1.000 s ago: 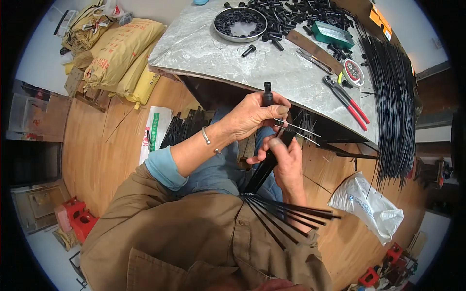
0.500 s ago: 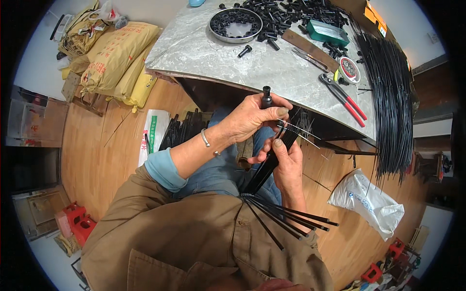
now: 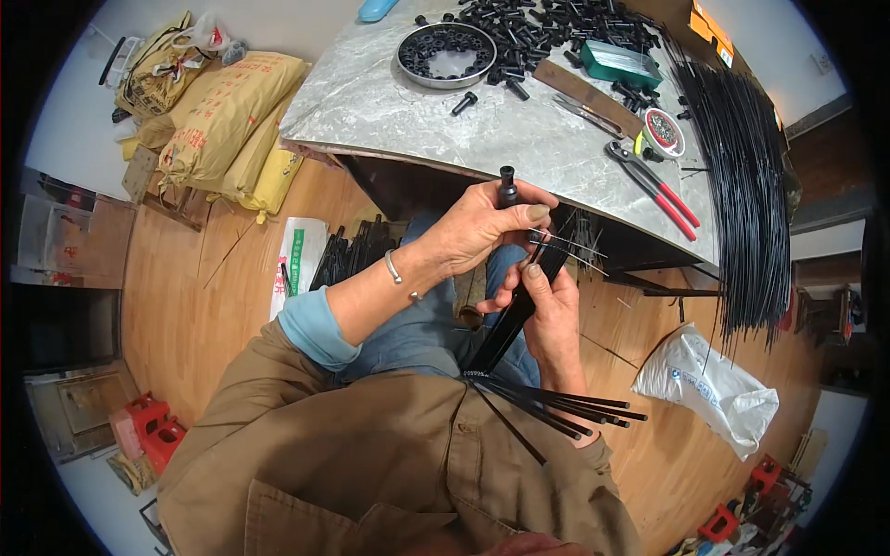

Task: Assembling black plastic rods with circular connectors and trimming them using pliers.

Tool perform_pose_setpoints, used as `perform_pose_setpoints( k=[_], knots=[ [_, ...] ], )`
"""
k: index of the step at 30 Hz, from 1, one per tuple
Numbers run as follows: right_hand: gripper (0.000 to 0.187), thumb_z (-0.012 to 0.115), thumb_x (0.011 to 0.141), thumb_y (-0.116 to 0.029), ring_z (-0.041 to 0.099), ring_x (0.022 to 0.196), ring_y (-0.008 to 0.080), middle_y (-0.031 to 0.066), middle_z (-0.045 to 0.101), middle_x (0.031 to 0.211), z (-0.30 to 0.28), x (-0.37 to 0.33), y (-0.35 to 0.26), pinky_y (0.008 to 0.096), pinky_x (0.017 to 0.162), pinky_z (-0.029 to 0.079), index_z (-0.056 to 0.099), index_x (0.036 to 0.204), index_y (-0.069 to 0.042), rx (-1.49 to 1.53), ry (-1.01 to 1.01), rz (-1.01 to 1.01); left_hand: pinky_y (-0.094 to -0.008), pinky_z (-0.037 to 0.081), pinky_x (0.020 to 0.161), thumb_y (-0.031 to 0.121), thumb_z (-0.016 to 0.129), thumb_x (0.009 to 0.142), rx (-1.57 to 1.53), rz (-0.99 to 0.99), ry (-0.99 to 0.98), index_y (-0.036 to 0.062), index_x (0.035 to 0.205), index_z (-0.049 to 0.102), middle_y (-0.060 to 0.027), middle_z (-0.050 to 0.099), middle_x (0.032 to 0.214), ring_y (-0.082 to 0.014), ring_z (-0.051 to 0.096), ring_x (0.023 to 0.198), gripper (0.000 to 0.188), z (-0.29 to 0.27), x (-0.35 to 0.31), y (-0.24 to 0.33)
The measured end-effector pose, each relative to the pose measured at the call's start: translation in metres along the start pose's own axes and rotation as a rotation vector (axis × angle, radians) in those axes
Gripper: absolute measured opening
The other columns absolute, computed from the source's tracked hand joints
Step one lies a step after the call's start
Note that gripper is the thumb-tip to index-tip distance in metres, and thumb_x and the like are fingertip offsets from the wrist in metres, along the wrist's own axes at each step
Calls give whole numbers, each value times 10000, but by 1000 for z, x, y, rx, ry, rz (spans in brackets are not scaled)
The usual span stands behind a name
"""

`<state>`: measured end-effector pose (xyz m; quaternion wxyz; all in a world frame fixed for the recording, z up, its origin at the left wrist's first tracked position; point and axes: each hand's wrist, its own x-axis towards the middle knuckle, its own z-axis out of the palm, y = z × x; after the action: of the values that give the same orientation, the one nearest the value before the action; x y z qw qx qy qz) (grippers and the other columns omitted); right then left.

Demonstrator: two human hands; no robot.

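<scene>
My left hand (image 3: 482,230) is closed round a black knob-ended rod fitting (image 3: 507,190), whose head pokes up above the fingers. Its thumb and fingertips press near a thin metal wire (image 3: 573,248), with two loose strands pointing right. Just below, my right hand (image 3: 553,310) pinches a flat row of slim black rods (image 3: 505,334) between thumb and fingers. This row slopes down to my lap, where a wire binding (image 3: 475,374) crosses it and the capped rod ends (image 3: 575,410) fan out to the right. My fingers hide exactly how the wire runs round the rods.
Ahead stands a grey stone-patterned table (image 3: 371,102) with a round tray of black parts (image 3: 447,78), a pile of black fittings (image 3: 528,37), red-handled pliers (image 3: 656,190) and a green box (image 3: 623,63). Long black rods (image 3: 742,204) overhang its right edge. A white sack (image 3: 709,389) lies on the floor.
Both hands keep almost the same grip and place. The loose wire strands have shifted slightly upward, and the fanned rod ends over my lap have swung a little upward.
</scene>
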<state>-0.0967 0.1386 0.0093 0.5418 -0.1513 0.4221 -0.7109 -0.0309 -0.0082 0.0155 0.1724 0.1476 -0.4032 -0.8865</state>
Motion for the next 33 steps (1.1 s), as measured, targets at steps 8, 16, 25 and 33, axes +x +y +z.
perform_pose_setpoints(
  k=[8, 16, 25, 33],
  knots=[
    [167, 522, 960, -181, 604, 646, 144, 60, 557, 802, 2, 1, -1, 361, 613, 605, 500, 1000, -20, 8, 15, -25, -274, 544, 684, 119, 686, 854, 32, 67, 73, 15, 1037, 635, -52, 643, 901, -136, 628, 841, 216, 6, 0, -1],
    [251, 504, 967, -171, 587, 656, 163, 81, 529, 808, -2, 1, 1, 414, 616, 600, 458, 1150, -7, 10, 18, -13, -280, 560, 686, 115, 687, 851, 73, 87, 98, 17, 1025, 637, -62, 649, 886, -154, 640, 836, 206, 9, -2, -1],
    [232, 501, 968, -179, 581, 644, 153, 76, 530, 805, 0, 0, 0, 395, 600, 602, 464, 1125, -12, -18, 36, -16, -313, 547, 751, 107, 677, 860, 112, 71, 104, -3, 1028, 617, -109, 644, 942, -197, 641, 865, 211, 11, -3, 1],
    [214, 522, 958, -174, 573, 612, 146, 69, 535, 788, -2, 3, 6, 373, 590, 594, 489, 1089, -7, -35, 52, -31, -310, 550, 724, 109, 693, 844, 150, 35, 148, -3, 998, 624, -105, 653, 903, -191, 649, 842, 202, 12, -8, 4]
  ],
)
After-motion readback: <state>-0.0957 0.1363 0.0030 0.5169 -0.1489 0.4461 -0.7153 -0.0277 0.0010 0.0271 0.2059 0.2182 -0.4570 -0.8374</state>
